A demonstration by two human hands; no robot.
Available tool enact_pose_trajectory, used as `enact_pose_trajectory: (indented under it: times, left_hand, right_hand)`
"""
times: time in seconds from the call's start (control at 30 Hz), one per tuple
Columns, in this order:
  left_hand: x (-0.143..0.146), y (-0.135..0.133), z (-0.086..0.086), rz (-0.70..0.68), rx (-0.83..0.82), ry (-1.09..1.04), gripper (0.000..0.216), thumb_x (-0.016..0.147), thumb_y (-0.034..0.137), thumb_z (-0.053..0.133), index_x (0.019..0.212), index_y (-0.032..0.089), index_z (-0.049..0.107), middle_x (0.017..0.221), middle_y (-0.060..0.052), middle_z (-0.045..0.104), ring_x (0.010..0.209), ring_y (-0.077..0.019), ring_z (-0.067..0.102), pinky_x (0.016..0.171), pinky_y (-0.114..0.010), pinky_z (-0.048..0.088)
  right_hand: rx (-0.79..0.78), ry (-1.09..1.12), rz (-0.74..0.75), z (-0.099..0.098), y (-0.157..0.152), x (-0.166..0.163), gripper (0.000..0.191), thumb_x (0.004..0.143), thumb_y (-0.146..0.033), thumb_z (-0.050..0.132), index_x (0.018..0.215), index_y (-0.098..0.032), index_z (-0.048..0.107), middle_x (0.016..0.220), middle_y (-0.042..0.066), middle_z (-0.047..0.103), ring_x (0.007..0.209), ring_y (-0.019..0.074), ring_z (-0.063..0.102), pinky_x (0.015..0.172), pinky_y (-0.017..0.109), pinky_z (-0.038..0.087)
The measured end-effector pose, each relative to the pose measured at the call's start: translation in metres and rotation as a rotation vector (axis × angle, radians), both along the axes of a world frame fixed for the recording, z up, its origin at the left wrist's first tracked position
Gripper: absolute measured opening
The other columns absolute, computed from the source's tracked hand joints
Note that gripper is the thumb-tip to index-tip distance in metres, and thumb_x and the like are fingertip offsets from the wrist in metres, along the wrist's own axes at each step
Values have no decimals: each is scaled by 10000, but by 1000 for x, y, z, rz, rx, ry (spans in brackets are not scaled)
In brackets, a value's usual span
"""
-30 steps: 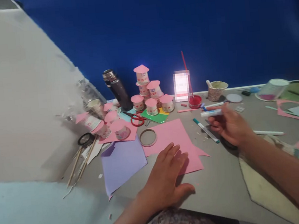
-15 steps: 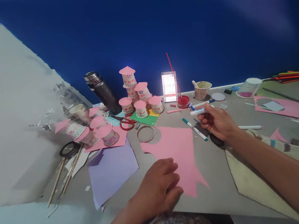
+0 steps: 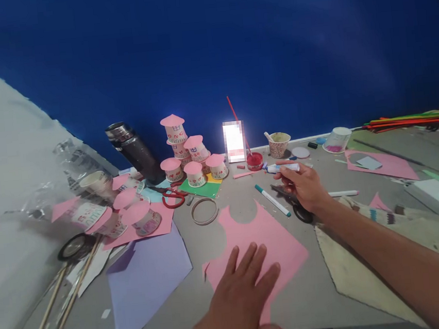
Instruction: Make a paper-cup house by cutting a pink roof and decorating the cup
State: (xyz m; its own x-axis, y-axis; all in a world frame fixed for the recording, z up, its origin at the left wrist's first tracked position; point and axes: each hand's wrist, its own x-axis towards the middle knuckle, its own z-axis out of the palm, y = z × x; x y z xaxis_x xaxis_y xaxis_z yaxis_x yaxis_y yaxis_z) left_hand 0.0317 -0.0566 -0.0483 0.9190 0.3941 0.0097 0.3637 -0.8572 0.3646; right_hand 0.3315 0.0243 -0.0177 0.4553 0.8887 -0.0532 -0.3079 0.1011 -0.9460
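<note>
My left hand lies with fingers spread on a cut sheet of pink paper, whose upper edge has rounded cut-outs. Pinched in the fingers of my right hand is a white marker, its blue end pointing left. Dark-handled scissors lie just below that hand, partly covered by it. To their left rests a green-capped marker. A round ring lies beyond the paper's left corner.
Small paper-cup houses with pink cone roofs stand stacked at the back, near a dark flask. More lie at left above purple paper. Behind are a lit screen, a red paint pot and a patterned cup.
The pink paper has turned and shifted on the table. My left hand has gone from curled to spread flat on it. My right hand still holds the marker, and the view has shifted.
</note>
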Motion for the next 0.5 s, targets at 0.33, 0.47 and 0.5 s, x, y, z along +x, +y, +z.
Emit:
enact_pose_trajectory:
  times: [0.33, 0.47, 0.5]
  left_hand:
    - [-8, 56, 21, 0, -386, -175, 240, 911, 421, 734, 1096, 296, 824, 1449, -94, 716, 1455, -305, 589, 1285, -536, 350]
    - [-2, 63, 10, 34, -409, -278, 195, 836, 350, 794, 1020, 288, 817, 1390, -82, 753, 1414, -310, 628, 1267, -566, 373]
    - [-1, 63, 13, 26, -417, -291, 157, 843, 339, 792, 990, 288, 816, 1346, -74, 776, 1398, -302, 643, 1255, -550, 398]
  right_hand:
    - [-3, -152, -13, -3, 0, 7, 546, 660, -567, 917, 1009, -174, 767, 679, 14, 729, 482, 85, 453, 411, 217, 368]
    - [-4, -333, 21, -3, -4, 6, 502, 760, -575, 844, 1065, -184, 768, 705, 15, 740, 482, 105, 467, 436, 246, 385]
    - [-13, -392, 25, -3, -5, 6, 495, 783, -580, 819, 1080, -187, 767, 711, 18, 745, 497, 124, 502, 455, 262, 408]
